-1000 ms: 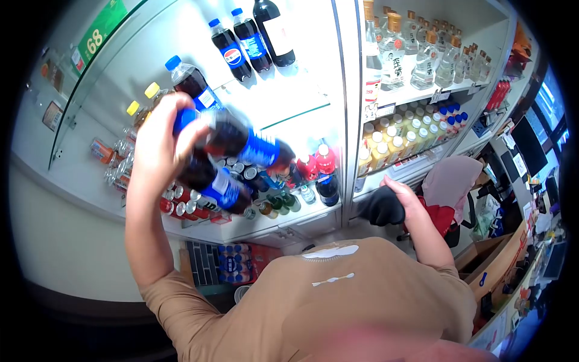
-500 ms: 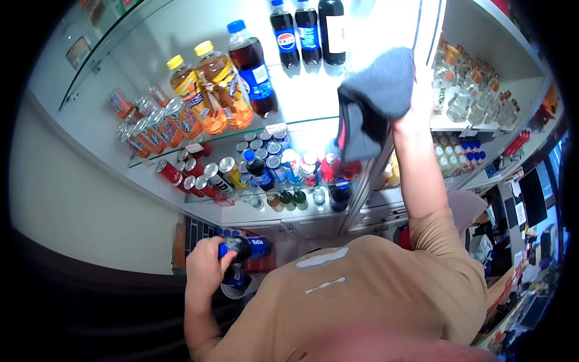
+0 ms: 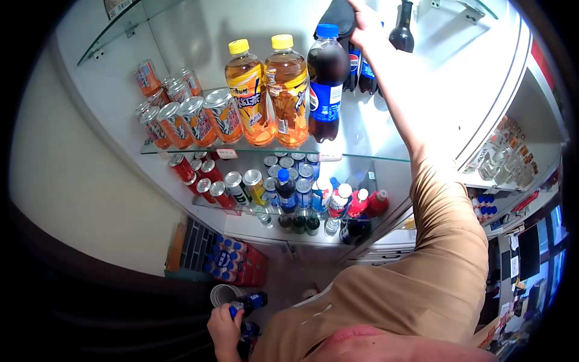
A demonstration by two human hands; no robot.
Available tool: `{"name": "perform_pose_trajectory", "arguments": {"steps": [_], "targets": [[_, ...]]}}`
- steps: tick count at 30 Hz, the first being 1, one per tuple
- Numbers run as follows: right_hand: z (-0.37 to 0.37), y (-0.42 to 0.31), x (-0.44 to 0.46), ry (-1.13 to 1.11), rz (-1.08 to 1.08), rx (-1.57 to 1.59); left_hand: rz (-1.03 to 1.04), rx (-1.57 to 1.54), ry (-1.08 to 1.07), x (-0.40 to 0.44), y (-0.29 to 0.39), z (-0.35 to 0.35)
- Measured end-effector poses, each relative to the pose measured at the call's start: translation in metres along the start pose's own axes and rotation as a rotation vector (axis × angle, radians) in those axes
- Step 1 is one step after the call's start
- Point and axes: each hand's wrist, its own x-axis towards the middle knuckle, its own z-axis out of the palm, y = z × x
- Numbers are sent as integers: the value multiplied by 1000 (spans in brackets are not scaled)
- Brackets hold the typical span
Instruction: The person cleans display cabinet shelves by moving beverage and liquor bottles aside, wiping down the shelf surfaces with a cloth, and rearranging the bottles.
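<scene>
Orange cans (image 3: 198, 123) stand clustered on the upper glass shelf (image 3: 386, 158). Low down, the left hand (image 3: 223, 330) clasps two cola bottles (image 3: 252, 300), both off the shelf. Above, two yellow-capped bottles (image 3: 287, 90) of amber drink and a large cola (image 3: 325, 90) stand upright. Behind it, the right hand (image 3: 365, 29) holds a dark cloth (image 3: 336, 19), near smaller colas (image 3: 353, 65) and a dark bottle (image 3: 402, 35).

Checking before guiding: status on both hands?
Left hand low, holding dark bottles. Right hand up, holding dark cloth. Large blue-capped bottle partly hides cloth.
</scene>
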Motion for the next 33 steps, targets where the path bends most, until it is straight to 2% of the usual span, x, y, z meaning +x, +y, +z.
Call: {"name": "perform_pose_trajectory", "arguments": {"steps": [3,8,11,15,18,20,27,28,30,32,33], "targets": [[-23,55,23,-7,108,-115,-102,-24,-22,-15,-23,21],[-81,158,5,16,358,-403,-210,-42,-70,-18,-31,34],[-95,182,-8,-19,430,-552,-248,-37,-110,-18,-27,37],[-98,179,-2,-154,414,-840,-261,-15,-161,-12,-15,37],[-97,168,3,-310,389,-1056,-191,-35,-100,-10,-14,44],[-96,158,-6,-471,403,-1162,-85,-88,16,-14,-18,52],[-115,143,-45,-1112,466,-1320,66,1,143,0,-6,61],[-102,121,-51,-1198,504,-1468,95,15,143,1,-8,64],[-79,76,-72,-1219,639,-1586,156,53,146,8,-14,68],[-97,74,-82,-1212,503,-1615,251,14,137,12,-16,66],[-99,62,-91,-1159,528,-1585,297,-7,130,15,-14,64]]}}
